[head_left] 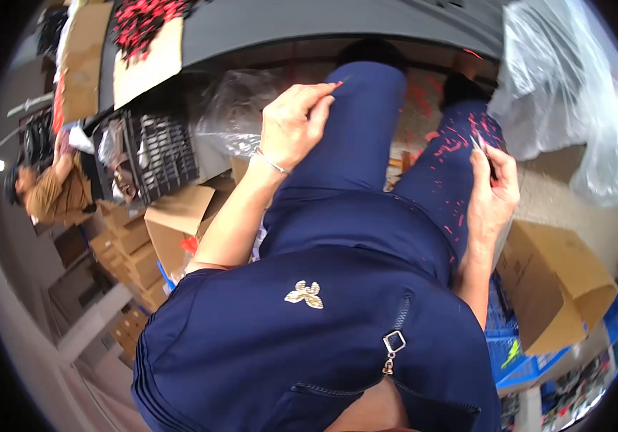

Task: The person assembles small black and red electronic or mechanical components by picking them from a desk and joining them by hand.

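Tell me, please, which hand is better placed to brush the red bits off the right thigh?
Probably the right hand: it rests against the right thigh beside the red bits, though it holds a thin dark object. The left hand is raised over the left knee.

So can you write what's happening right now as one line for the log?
left hand: pinching small red piece above left knee | right hand: holding thin dark tool | lap: red scraps on right leg | seated, grey table ahead

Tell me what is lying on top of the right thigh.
Small red scraps are scattered over the right thigh of the navy trousers. The right hand covers its outer edge, hiding whatever lies there.
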`<state>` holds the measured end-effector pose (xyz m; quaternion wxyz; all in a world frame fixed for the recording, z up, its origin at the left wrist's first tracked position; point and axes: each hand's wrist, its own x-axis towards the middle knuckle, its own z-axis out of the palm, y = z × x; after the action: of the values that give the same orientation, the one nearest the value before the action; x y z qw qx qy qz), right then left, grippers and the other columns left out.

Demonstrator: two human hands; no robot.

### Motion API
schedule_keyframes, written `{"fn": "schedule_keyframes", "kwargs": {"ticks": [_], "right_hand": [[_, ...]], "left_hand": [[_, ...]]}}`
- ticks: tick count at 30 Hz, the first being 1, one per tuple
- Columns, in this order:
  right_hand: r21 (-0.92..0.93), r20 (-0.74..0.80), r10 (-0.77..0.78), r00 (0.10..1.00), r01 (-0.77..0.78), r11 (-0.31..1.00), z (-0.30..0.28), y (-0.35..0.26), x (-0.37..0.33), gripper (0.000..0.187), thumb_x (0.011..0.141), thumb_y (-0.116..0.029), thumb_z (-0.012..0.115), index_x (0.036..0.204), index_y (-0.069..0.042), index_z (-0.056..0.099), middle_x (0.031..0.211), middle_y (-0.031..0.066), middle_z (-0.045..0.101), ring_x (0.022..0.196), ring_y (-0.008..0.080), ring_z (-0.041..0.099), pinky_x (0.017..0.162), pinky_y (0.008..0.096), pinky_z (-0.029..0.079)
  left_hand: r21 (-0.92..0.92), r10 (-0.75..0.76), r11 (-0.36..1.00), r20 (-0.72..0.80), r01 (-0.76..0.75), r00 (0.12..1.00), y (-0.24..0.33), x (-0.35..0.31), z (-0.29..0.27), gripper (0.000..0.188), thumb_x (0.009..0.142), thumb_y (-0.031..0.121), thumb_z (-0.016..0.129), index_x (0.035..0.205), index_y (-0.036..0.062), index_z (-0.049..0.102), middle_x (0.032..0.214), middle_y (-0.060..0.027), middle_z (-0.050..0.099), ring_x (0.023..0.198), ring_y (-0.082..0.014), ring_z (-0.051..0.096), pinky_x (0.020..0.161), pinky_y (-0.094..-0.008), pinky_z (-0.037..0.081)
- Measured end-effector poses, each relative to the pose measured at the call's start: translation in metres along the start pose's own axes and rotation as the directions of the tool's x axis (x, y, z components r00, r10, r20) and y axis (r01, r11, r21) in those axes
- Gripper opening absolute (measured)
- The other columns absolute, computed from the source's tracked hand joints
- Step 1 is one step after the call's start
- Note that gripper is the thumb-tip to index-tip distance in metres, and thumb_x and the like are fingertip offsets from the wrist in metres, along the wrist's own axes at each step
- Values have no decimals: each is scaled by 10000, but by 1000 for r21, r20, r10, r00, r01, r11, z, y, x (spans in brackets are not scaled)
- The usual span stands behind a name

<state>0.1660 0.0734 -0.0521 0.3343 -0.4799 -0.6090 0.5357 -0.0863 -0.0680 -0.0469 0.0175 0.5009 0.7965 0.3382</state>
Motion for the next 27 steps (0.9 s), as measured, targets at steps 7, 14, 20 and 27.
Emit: {"fn": "schedule_keyframes", "kwargs": {"ticks": [7, 14, 20, 27], "right_hand": [[-100, 48, -11, 999, 15, 995, 8, 2, 1, 153, 870, -58, 685, 1000, 2, 629, 936, 46, 673, 885, 89, 611, 822, 225, 470], [-213, 54, -27, 998, 38, 976, 15, 2, 7, 144, 872, -79, 688, 988, -4, 648, 915, 40, 669, 860, 82, 606, 794, 227, 469], [-171, 51, 13, 999, -4, 985, 14, 18, 11, 155, 876, -84, 684, 1002, -8, 635, 904, 34, 662, 832, 75, 597, 765, 214, 470], [-269, 7, -50, 999, 50, 962, 23, 56, 18, 269, 793, -137, 765, 996, -23, 630, 854, 67, 658, 744, 122, 619, 715, 257, 505]], "left_hand": [[53, -513, 853, -104, 520, 852, -117, -55, -25, 206, 845, 132, 694, 1037, 59, 706, 719, -43, 679, 651, -55, 604, 644, -218, 492], [362, -717, 618, -105, 698, 689, -224, -119, -25, 225, 884, 191, 572, 1018, 79, 712, 976, -148, 696, 913, -304, 673, 827, -363, 514], [173, -590, 771, -168, 613, 790, -180, -101, -30, 227, 903, 133, 566, 1081, 63, 687, 947, -119, 709, 862, -179, 690, 800, -300, 521], [-61, 62, 995, -232, -78, 971, -21, 30, -24, 283, 796, -89, 614, 1034, 45, 688, 981, -110, 694, 877, -209, 679, 777, -285, 542]]}}
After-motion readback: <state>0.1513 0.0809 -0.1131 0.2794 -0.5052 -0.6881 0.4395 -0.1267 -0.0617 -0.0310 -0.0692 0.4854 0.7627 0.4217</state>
